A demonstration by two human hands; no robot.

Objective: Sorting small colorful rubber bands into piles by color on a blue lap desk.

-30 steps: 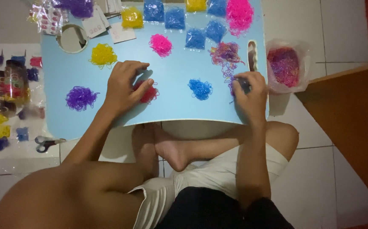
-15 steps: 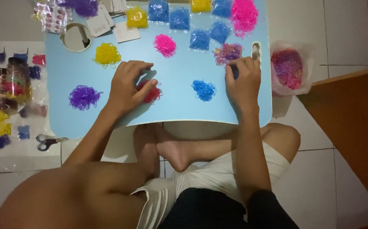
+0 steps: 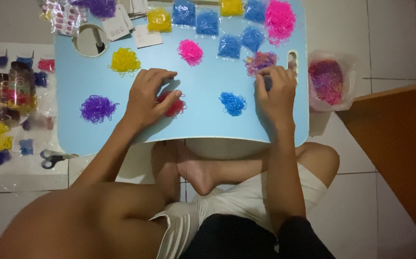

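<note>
We see the red pile (image 3: 173, 106) of small elastic bands lying on the light blue lap table (image 3: 203, 127), a little left of its middle and nearer the front edge. The left hand (image 3: 148, 98) lies over the pile's left side, palm down, fingers spread and loosely curled, fingertips touching the bands; it grips nothing that we can make out. The right hand (image 3: 276, 91) rests near the table's right edge with its fingers bent inward against the mixed pile (image 3: 260, 61) of pink and purple bands. Something dark shows under its fingertips, but we cannot tell whether it is pinched.

Between the two hands sits a blue pile (image 3: 233, 103). Toward the left edge lies a purple pile (image 3: 96, 108), and above it a yellow pile (image 3: 124, 61) beside the round hole (image 3: 89, 41) in the back left corner. A pink pile (image 3: 190, 52) sits near the middle. Along the back edge stand bags (image 3: 207, 21) of blue, yellow and pink bands.

Off the right edge, on the floor, is a clear bag (image 3: 327, 80) of mixed bands. Off the left edge lie scissors (image 3: 52, 157) and a jar (image 3: 15, 91) on a plastic sheet.
</note>
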